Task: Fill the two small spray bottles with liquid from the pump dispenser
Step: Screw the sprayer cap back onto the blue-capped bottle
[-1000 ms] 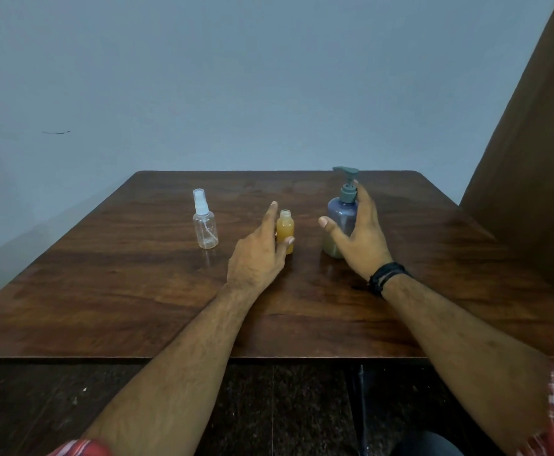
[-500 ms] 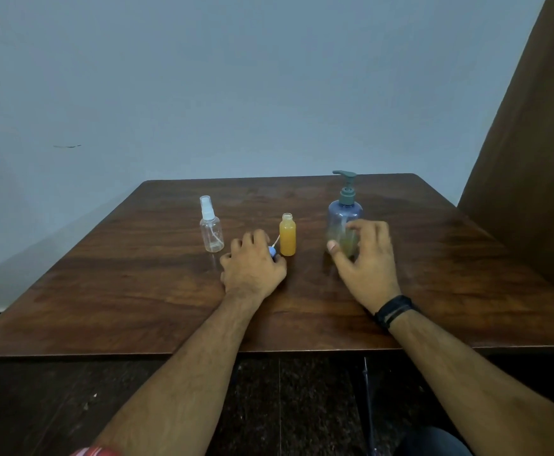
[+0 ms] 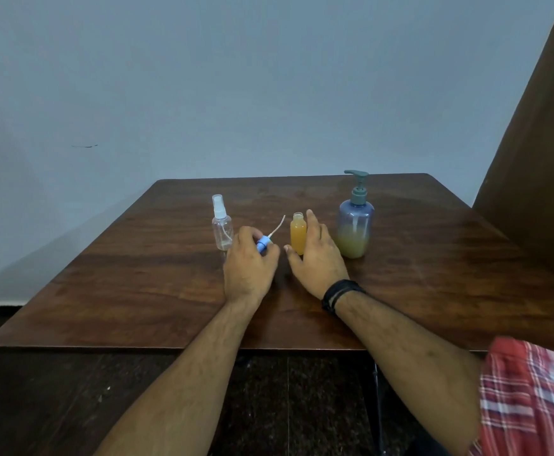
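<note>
A small open bottle [image 3: 298, 234] full of orange-yellow liquid stands uncapped mid-table. My right hand [image 3: 315, 258] curls around it from the right and front, fingers apart, touching or nearly touching it. My left hand [image 3: 249, 263] is closed on its blue spray cap [image 3: 262, 244], whose thin white tube [image 3: 277, 227] sticks up to the right. A clear spray bottle [image 3: 222, 227], capped and seemingly empty, stands just left of my left hand. The bluish pump dispenser [image 3: 355, 222], with yellow-green liquid in its lower part, stands at the right.
The wooden table [image 3: 137, 274] sits against a pale wall. A brown panel [image 3: 538, 153] rises at the right. Dark floor shows below the table's near edge.
My right hand has let go of the pump dispenser and moved left to the orange bottle. My left hand drew back from that bottle, picked up the blue spray cap and now holds it.
</note>
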